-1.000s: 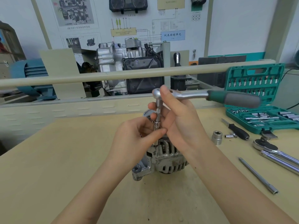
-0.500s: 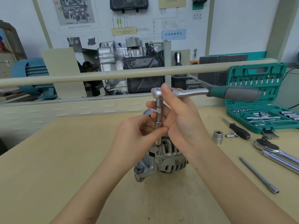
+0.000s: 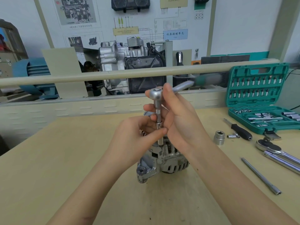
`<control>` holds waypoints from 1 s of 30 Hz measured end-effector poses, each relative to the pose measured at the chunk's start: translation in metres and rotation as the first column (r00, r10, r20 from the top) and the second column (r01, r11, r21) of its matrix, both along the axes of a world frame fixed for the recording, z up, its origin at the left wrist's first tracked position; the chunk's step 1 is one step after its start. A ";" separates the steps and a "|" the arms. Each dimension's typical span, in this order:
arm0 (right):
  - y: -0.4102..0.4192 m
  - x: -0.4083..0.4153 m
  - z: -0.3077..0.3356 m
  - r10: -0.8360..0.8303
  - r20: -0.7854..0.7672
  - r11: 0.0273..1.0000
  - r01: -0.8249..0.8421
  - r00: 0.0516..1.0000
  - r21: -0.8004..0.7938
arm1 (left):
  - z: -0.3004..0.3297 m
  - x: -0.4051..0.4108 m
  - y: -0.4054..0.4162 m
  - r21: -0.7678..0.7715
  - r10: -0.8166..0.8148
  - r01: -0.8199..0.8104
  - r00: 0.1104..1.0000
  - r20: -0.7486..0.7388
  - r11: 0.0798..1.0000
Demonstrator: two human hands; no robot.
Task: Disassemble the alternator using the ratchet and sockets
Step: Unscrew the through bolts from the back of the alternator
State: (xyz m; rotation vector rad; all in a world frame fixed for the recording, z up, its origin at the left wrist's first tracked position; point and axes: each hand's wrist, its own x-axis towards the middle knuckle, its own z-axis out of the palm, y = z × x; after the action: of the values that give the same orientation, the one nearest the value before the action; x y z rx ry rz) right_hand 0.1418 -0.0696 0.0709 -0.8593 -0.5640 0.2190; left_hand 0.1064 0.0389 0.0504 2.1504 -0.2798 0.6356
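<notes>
A grey alternator stands on the wooden table in front of me. A ratchet with a green-grey handle sits on top of a vertical extension bar whose socket goes down into the alternator's top. My right hand holds the ratchet head and bar, thumb up beside the head. My left hand pinches the lower end of the bar between thumb and fingers. The socket's tip is hidden behind my hands.
An open green socket case stands at the right rear. Near it lie a loose large socket, a small black-handled driver, a second ratchet and a long extension rod. A beige rail crosses behind.
The ratchet handle has swung away from me, from pointing right to pointing back-right, and is blurred. Both hands stay on the bar and head.
</notes>
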 end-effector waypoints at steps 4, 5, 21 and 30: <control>-0.001 0.003 0.001 0.006 0.006 0.999 -0.006 1.000 -0.046 | -0.001 0.000 0.000 -0.047 -0.062 0.059 0.997 -0.053 0.997; -0.001 0.003 0.002 0.002 0.001 0.999 -0.002 1.000 -0.045 | -0.001 0.001 -0.001 -0.047 -0.049 0.047 0.998 -0.044 0.998; 0.002 0.005 -0.002 0.004 -0.035 0.998 -0.002 0.999 0.060 | -0.002 0.003 0.002 -0.011 0.040 -0.040 0.999 0.000 0.999; 0.003 0.000 0.000 -0.011 0.022 1.000 0.011 1.000 -0.015 | 0.002 0.001 0.004 -0.047 -0.092 0.089 0.994 -0.052 0.995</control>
State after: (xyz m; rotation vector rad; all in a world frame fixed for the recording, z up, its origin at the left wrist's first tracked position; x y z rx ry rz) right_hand 0.1414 -0.0664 0.0705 -0.8806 -0.5781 0.2043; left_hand 0.1070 0.0432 0.0521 2.0959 -0.3290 0.5267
